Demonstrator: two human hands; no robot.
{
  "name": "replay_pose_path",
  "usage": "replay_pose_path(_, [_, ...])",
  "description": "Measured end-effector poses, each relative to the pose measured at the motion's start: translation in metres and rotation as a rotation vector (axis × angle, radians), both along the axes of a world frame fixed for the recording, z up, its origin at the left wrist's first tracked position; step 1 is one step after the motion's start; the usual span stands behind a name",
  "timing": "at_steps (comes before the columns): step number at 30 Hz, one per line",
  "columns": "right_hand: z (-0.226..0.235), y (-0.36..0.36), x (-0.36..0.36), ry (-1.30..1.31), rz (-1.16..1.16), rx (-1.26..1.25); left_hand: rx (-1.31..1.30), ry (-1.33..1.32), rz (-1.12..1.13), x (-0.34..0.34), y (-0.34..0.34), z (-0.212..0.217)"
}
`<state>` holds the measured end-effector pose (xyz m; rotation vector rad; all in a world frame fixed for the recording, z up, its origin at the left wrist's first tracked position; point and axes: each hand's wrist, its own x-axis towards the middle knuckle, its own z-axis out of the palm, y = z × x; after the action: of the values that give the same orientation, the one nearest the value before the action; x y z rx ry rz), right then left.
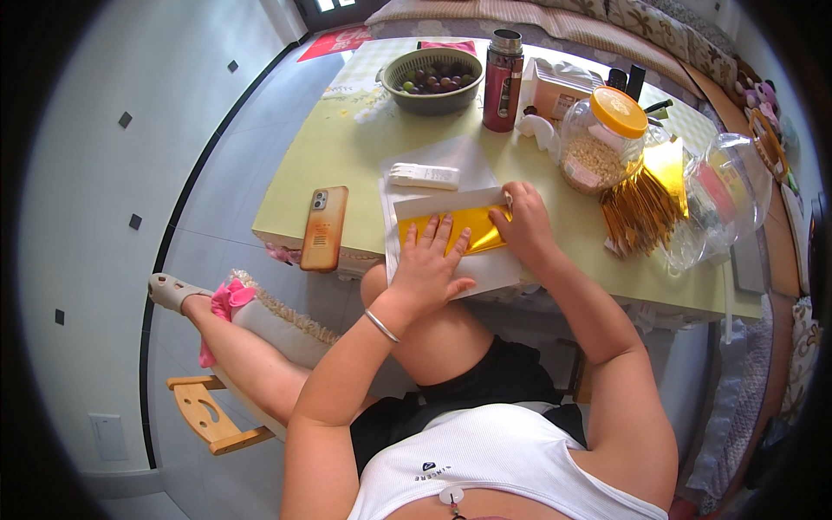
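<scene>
A shiny gold foil sheet with a pale strip along its far side (478,227) lies on white paper (485,279) near the table's front edge. My left hand (426,269) rests flat on the foil, fingers spread. At the sheet's right end, the fingers of my right hand (526,227) are bent together and pinch its corner. Just beyond the foil, a slim white plastic object (424,176) lies on the paper; its kind is unclear. Further right, a thick fanned bundle of folded gold foil pieces (643,208) leans beside a clear plastic bag (724,204).
A phone in an orange case (325,228) lies at the table's left front edge. Toward the back stand a basket of grapes (431,100), a red thermos (503,82), a tissue box (559,87) and an orange-lidded jar (596,152). A wooden stool (212,416) is below left.
</scene>
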<state>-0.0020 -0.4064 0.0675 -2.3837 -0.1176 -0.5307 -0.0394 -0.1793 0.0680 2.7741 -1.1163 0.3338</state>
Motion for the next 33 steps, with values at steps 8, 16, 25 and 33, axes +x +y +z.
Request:
replay_pose_path(8, [0.002, 0.029, -0.047, -0.024, 0.447, -0.538, 0.057, 0.141, 0.027, -0.003, 0.0, 0.006])
replay_pose_path(16, [-0.002, -0.013, -0.06, 0.109, 0.4, -0.612, 0.117, 0.211, 0.211, -0.007, 0.037, 0.003])
replay_pose_path(25, [0.001, -0.001, -0.064, 0.129, 0.321, -0.62, 0.229, -0.172, 0.221, 0.011, 0.04, -0.002])
replay_pose_path(33, [0.015, 0.004, -0.062, -0.022, 0.317, -0.601, 0.228, -0.231, 0.154, 0.041, 0.049, 0.003])
